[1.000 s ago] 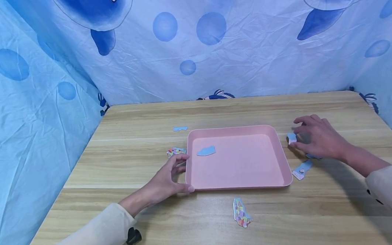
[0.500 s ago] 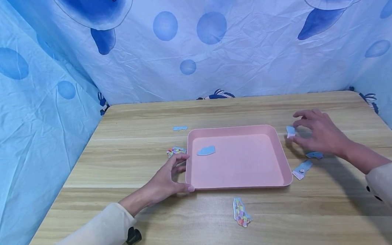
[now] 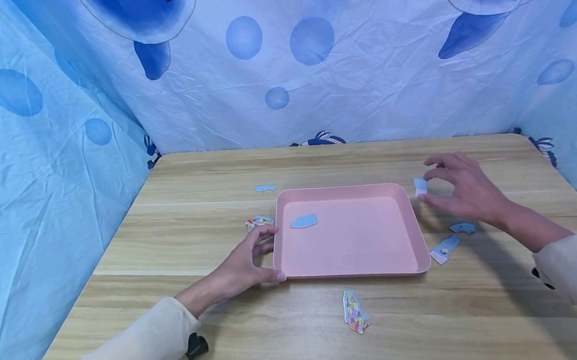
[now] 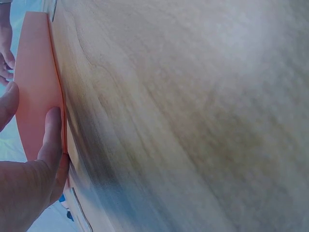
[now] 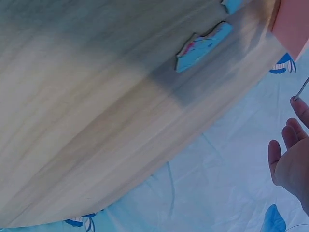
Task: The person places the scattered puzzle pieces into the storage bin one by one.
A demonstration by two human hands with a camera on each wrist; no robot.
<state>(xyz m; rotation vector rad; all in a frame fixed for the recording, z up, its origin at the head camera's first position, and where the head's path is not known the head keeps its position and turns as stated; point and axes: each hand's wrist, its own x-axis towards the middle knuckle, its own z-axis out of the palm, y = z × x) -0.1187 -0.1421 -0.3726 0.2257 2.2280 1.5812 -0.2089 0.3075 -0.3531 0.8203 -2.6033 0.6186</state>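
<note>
My left hand point(image 3: 241, 262) holds the pink tray point(image 3: 352, 276) at its near left corner, the fingers on the left side and the thumb on the front. In the left wrist view, fingers press on the tray's outer wall point(image 4: 37, 63). Past the tray's far right corner, my right hand point(image 3: 469, 187) pinches a small blue-and-white puzzle piece point(image 3: 420, 187) between thumb and fingers, above the table. Only that piece's thin edge point(image 5: 301, 90) shows in the right wrist view. One plain blue puzzle piece point(image 3: 304, 221) lies inside the tray, towards the left.
Loose pieces lie on the wooden table point(image 3: 193, 213): two blue ones point(image 3: 463, 228) at the tray's right, a multicoloured one point(image 3: 355, 312) in front, another multicoloured one point(image 3: 259, 222) at the left and a small blue one point(image 3: 265, 188) behind it. A blue curtain point(image 3: 281, 130) hangs behind.
My right hand has lifted the blue-and-white puzzle piece and carried it away from me and a little left, uncovering a blue piece beneath. The left hand and the tray stay put.
</note>
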